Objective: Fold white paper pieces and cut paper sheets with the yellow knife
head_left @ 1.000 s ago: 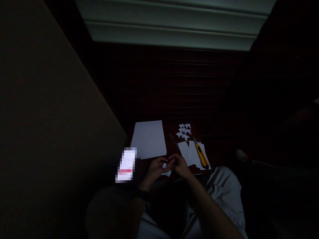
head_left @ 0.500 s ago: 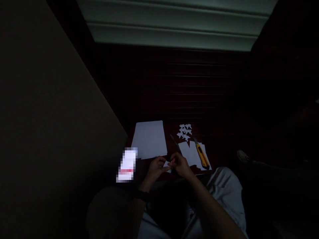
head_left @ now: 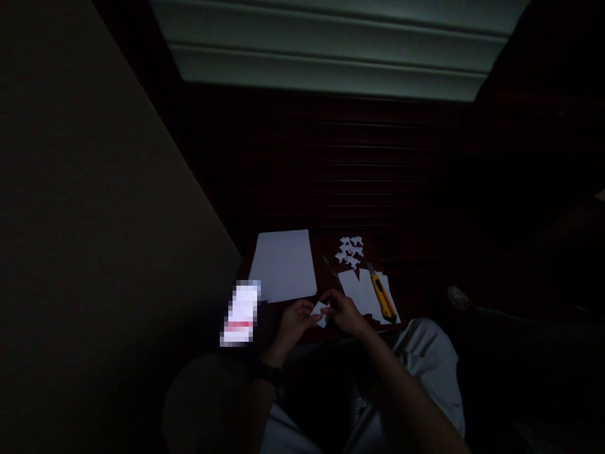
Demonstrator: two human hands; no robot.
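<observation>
We took the clock centre at the small angular piece of white paper (head_left: 320, 308), with twelve o'clock pointing away from our body. We grasped this piece with both hands near the close edge of the dark reddish table (head_left: 322, 243). Our left hand (head_left: 293, 321) pinched it from the nine o'clock side, thumb across its lower edge. Our right hand (head_left: 344, 312) pinched it from the three o'clock side, thumb on its face. We could not tell whether the piece touched the tabletop.

At eleven o'clock we had the flat rectangular stack of plain white sheets (head_left: 283, 265). At nine o'clock lay the bright, pixelated rectangular screen (head_left: 241, 313), its content unreadable. Between twelve and one o'clock we had the slim dark implement (head_left: 330, 267); we could not identify its type. At one o'clock, beyond it, lay the cluster of small jagged white paper shapes (head_left: 350, 250). At two o'clock we had the overlapping cut white sheets (head_left: 357, 293). On their far right side rested the yellow-and-black utility knife (head_left: 384, 297), set diagonally, blade end away from us. We wore the black wristband (head_left: 270, 373) on our left wrist.
</observation>
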